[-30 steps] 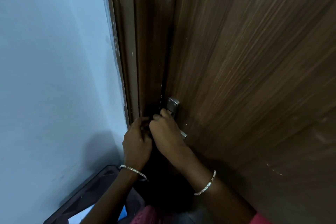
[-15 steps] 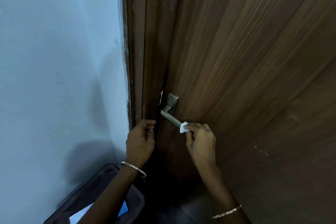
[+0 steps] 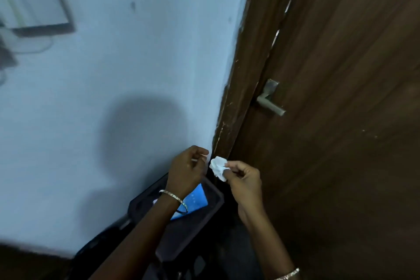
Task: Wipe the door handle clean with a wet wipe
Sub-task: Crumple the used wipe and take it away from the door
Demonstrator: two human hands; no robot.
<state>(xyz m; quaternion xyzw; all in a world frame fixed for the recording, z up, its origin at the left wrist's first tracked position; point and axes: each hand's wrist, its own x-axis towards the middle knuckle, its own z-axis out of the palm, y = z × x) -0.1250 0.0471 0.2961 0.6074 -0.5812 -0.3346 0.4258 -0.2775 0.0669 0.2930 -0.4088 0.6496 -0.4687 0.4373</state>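
Fingertips (image 3: 227, 167) of my right hand (image 3: 244, 180) are pinched together on a crumpled white wet wipe (image 3: 218, 167), which sticks out to the left of them, low in front of the door frame (image 3: 241, 88). My left hand (image 3: 185, 171) sits just beside the wipe, fingers loosely curled with the thumb near the forefinger; I think it holds nothing, though the blur makes that hard to confirm. The door handle (image 3: 270, 102), a straight lever of dull brushed metal on a small square plate, is well apart from both hands, up and to the right on the dark wood-grain door (image 3: 341, 120). A thin metal bangle (image 3: 173, 198) circles my left wrist. Below the hands lies a dark rounded case (image 3: 204, 218) with a blue sheet (image 3: 195, 200) on it, against the pale blue wall (image 3: 113, 75).
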